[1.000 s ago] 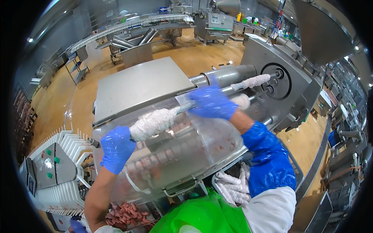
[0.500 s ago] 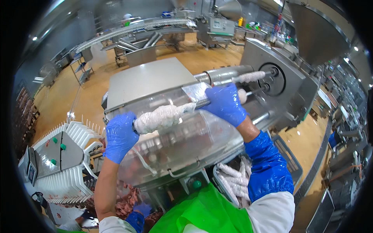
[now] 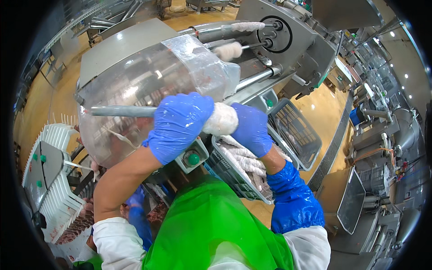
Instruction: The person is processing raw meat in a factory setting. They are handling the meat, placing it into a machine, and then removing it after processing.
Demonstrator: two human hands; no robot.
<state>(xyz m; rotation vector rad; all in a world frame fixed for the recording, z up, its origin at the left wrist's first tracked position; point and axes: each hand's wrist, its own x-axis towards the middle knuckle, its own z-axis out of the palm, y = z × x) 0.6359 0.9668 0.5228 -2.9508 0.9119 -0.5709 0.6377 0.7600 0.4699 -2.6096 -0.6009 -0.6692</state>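
Both my hands wear blue gloves and are closed. My left hand point(image 3: 180, 126) wraps round a long metal tube point(image 3: 123, 111), whose bare end sticks out to the left. Between my hands a bunched white sausage casing point(image 3: 221, 119) sits on the tube. Pressed to the casing's right end is my right hand point(image 3: 251, 128), its fingertips partly hidden. Beyond the tube stands the filling machine's clear curved cover point(image 3: 126, 81), with a plastic sheet point(image 3: 202, 65) over its right side. Another bunched casing point(image 3: 229, 51) sits on a machine rod.
Below my right hand a grey crate point(image 3: 225, 168) holds several white casing sticks. A second grey crate point(image 3: 294, 130) stands to its right. A green button point(image 3: 193, 159) is at the machine's front. On the left is a rack with white hooks point(image 3: 58, 189); a co-worker's blue sleeve point(image 3: 140, 220) shows below my left arm.
The tube and casing have come off to the right and nearer to me. My hands have moved closer together, the right one from the tube to the casing's end. The view has shifted.
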